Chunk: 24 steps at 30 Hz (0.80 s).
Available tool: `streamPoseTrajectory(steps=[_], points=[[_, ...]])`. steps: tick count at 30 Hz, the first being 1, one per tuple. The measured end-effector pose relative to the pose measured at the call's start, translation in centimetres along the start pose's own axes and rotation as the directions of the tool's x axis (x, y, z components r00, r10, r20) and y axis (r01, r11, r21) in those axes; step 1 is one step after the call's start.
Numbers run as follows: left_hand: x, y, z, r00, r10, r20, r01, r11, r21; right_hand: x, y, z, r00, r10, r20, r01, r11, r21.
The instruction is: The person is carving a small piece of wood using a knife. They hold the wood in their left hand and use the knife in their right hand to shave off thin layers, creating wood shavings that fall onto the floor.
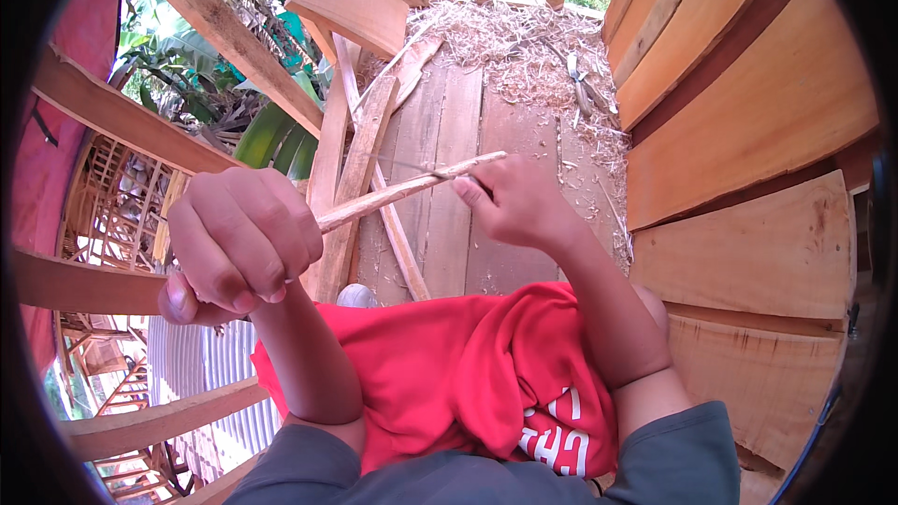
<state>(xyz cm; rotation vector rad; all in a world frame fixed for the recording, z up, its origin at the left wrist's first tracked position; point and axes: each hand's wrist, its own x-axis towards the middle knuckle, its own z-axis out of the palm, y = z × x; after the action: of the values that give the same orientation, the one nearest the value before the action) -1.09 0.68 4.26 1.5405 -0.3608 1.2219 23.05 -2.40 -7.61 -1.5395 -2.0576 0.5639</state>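
My left hand [245, 238] is closed around one end of a long, narrow wooden stick [383, 194]. The pale, whittled-looking stick slants up to the right, and its far end lies against my right hand [514, 201]. The fingers of that hand are curled shut around a knife, whose handle they hide. Its thin dark blade [412, 166] points left and crosses the stick near my right thumb. Over my lap lies a red cloth [430, 346] with white lettering.
Wood shavings [524, 47] cover the far part of the plank floor [449, 122]. Loose boards and strips [367, 145] lean at the left, beside a wooden block [348, 2]. A plank wall [739, 122] stands close on the right; open wooden rails [131, 117] run along the left.
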Motion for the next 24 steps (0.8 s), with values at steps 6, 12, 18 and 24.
streamPoseTrajectory(steps=[6,12,18,24], points=[[0.4,-0.1,-0.3,0.998,0.01,-0.056,-0.006,0.998,0.057,1.5,1.8,-0.1,0.977,0.162,0.141,-0.176,0.98,0.09],[0.6,-0.4,-0.2,1.0,0.015,-0.011,-0.015,0.999,0.051,1.7,1.8,0.0,0.984,0.146,0.106,-0.156,0.984,0.091],[0.6,-0.2,-0.2,1.0,-0.001,0.027,0.0,0.999,0.035,1.0,2.4,0.9,0.99,0.088,0.106,-0.098,0.991,0.091],[0.2,0.0,-0.4,1.0,0.006,0.003,-0.006,0.999,0.049,1.4,1.1,-0.5,0.99,0.048,0.133,-0.058,0.996,0.068]])
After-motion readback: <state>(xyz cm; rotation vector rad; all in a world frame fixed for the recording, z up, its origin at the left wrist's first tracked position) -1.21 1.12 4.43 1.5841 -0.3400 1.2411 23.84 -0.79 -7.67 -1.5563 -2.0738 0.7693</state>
